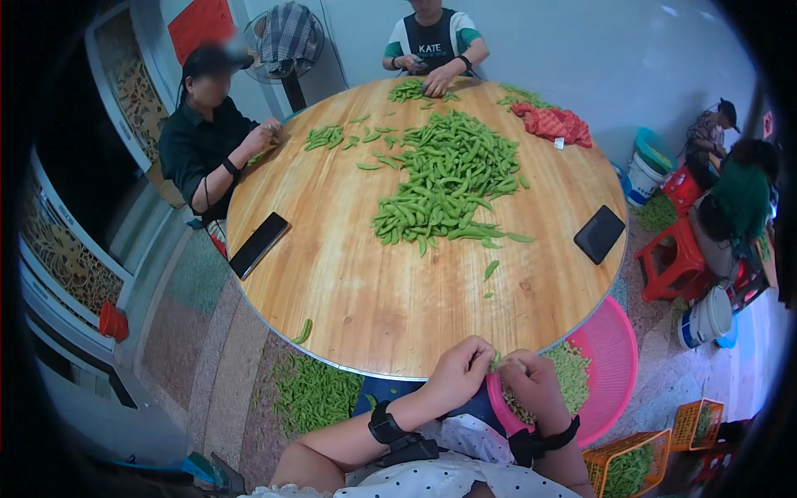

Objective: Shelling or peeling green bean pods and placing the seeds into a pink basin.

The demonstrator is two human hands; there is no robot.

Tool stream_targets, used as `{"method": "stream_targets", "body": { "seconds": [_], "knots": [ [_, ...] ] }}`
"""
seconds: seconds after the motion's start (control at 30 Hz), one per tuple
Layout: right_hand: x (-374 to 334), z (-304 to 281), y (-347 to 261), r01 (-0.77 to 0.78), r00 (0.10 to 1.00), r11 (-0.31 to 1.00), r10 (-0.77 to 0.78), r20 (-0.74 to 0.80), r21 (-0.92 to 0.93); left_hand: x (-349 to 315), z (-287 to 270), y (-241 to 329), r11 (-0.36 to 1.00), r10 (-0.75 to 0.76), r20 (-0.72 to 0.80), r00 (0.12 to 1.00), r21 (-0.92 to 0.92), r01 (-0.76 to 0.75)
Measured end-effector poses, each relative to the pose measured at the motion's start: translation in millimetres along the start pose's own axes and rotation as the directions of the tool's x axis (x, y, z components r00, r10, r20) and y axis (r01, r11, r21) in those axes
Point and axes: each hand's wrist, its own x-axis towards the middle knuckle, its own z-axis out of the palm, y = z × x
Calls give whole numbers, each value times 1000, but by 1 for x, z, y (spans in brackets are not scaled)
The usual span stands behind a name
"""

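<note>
Just beyond the table's near edge, my two hands meet over a pink basket (616, 365). My left hand (462, 367) is closed, pinching a green edamame pod (496, 361) between thumb and fingers. My right hand (533, 382) is closed too, its fingertips pressed against the same pod; most of the pod is hidden by the fingers. Pale green shelled beans (571, 371) lie in the basket beneath my right hand. A large heap of edamame pods (457, 166) covers the middle of the round wooden table (332, 290). A few single pods (491, 270) lie nearer me.
Phones lie at the table's left (259, 245) and right (599, 235). A red mesh bag (552, 124) rests at the far right. Two people sit across the table handling pods. Green pods (315, 390) are piled on the floor, and orange crates (628, 465) stand lower right.
</note>
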Motion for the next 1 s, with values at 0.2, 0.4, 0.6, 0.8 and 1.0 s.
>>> {"method": "stream_targets", "body": {
  "seconds": [0.2,0.4,0.6,0.8,1.0],
  "knots": [
    [-6,-8,-1,-177,984,982,176,10,64,-4,-3,19,994,-30,145,989,105,15],
    [-14,-13,5,-136,990,988,138,-35,76,-13,-19,24,924,208,79,975,311,-223],
    [-52,-103,39,-333,939,931,312,-145,-150,-60,-129,104,592,-485,223,846,796,129],
    [-56,-131,47,-381,902,870,274,-334,-313,16,-122,95,540,-40,-27,999,840,44],
    [-31,-110,43,-228,945,914,125,-302,-335,161,-81,37,379,419,56,906,897,-230]
  ]
}}
